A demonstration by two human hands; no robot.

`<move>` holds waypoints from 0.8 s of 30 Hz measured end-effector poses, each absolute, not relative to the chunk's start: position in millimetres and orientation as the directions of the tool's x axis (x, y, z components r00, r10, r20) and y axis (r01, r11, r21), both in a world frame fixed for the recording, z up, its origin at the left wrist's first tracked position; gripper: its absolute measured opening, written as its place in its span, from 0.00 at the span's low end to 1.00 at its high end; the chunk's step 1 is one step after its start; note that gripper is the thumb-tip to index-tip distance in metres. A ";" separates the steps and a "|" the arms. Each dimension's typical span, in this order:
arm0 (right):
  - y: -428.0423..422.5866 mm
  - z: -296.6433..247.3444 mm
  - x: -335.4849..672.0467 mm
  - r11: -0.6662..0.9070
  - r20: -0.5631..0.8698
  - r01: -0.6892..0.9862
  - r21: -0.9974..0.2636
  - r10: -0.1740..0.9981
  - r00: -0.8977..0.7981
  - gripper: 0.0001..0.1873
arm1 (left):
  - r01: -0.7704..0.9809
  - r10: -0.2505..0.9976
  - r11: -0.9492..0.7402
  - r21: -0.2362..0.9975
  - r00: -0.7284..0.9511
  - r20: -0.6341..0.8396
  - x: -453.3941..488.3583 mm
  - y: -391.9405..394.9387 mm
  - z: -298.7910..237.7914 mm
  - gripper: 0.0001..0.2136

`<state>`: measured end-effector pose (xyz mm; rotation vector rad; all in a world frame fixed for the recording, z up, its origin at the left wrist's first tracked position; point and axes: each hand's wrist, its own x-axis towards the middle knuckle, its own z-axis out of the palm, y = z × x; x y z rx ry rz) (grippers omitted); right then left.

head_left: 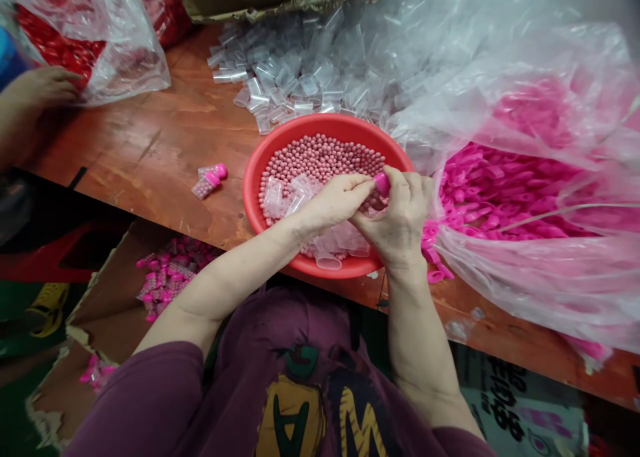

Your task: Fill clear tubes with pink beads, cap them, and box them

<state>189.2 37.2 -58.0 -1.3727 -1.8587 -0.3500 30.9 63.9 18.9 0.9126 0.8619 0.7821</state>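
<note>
Over the right side of a red basin point(327, 121), my left hand point(343, 197) and my right hand point(404, 210) meet around a bright pink cap point(382, 184). Fingers of both hands are closed on it, and whatever lies below the cap is hidden by them. Inside the basin are many small pink beads point(325, 156), with clear plastic tubes point(290, 194) lying on top. More tubes show under my wrists near the basin's front. Left of the basin, two small bead-filled tubes with pink caps point(210, 179) lie on the wooden table point(195, 124).
A heap of clear tubes point(300, 77) covers the back. On the right, a plastic bag point(525, 257) spills pink parts point(500, 190). Below the table's left edge, a cardboard box point(107, 290) holds filled tubes. Another person's hand point(47, 87) touches a bag of red parts point(75, 50).
</note>
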 end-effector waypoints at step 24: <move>41.1 -52.6 192.0 0.376 0.679 0.890 -0.258 0.726 -0.110 0.37 | -0.225 0.827 0.485 0.845 0.432 -0.359 27.7 64.5 25.5 0.19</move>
